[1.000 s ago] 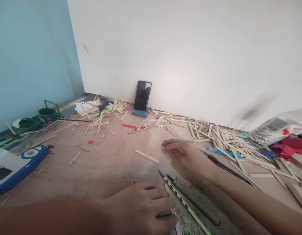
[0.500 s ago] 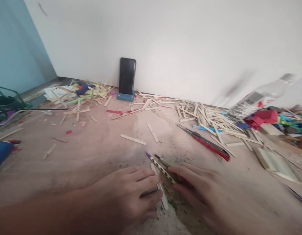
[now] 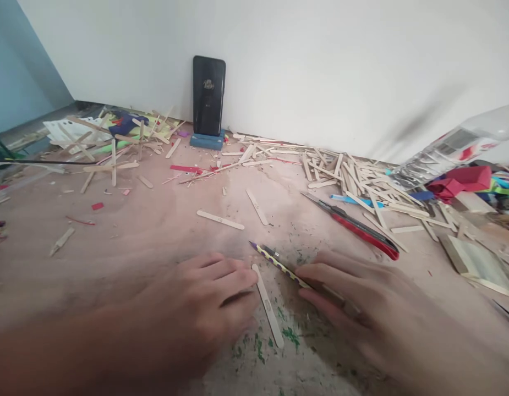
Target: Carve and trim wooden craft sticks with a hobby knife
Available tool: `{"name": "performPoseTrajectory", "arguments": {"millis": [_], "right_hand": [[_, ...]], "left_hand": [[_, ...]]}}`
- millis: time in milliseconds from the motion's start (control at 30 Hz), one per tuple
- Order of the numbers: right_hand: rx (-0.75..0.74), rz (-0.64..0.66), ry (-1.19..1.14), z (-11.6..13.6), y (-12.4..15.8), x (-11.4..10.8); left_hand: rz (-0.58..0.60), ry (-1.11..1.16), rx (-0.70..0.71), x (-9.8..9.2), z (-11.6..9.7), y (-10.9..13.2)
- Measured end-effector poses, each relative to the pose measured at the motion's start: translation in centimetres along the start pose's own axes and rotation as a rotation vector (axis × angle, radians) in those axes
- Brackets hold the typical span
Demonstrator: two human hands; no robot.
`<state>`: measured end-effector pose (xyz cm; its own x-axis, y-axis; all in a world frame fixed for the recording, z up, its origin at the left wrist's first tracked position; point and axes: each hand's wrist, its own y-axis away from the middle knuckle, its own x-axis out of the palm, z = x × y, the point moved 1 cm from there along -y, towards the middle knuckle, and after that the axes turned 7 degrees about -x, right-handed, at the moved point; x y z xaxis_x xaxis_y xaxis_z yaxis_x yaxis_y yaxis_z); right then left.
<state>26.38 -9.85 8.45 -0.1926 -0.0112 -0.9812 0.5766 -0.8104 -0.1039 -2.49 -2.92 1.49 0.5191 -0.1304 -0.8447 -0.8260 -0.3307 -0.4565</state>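
Note:
A pale wooden craft stick [image 3: 268,308] lies flat on the table between my hands. Just left of it is my left hand [image 3: 219,302], palm down and blurred, its fingers loosely bent with a gap showing and nothing visible in them. The fingertips reach the stick's upper end. My right hand [image 3: 349,308] pinches a yellow pencil with purple dots [image 3: 279,265], whose purple tip points away to the left. A thin dark tool with a metal tip [image 3: 272,252] shows alongside the pencil; its rear is hidden by the pencil and fingers.
Two craft sticks [image 3: 220,220] lie ahead, and a red utility knife [image 3: 353,225] rests to the right. A phone [image 3: 208,96] stands on a blue holder [image 3: 207,141] by the wall. Piled sticks [image 3: 361,184], a tilted plastic bottle [image 3: 452,151] and a wooden block [image 3: 479,264] occupy the right.
My left hand has drawn left off the craft stick, uncovering it. My right hand still holds the pencil and has shifted slightly right. The view has moved, and the phone's screen now shows faint marks.

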Motion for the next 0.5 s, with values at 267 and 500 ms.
{"name": "performPoseTrajectory", "arguments": {"millis": [267, 500], "right_hand": [[0.011, -0.076, -0.003, -2.7, 0.4, 2.7], [0.057, -0.146, 0.064, -2.2, 0.2, 2.2]], "left_hand": [[0.142, -0.046, 0.08, -0.3, 0.2, -0.2], [0.094, -0.054, 0.016, -0.9, 0.2, -0.5]]}}
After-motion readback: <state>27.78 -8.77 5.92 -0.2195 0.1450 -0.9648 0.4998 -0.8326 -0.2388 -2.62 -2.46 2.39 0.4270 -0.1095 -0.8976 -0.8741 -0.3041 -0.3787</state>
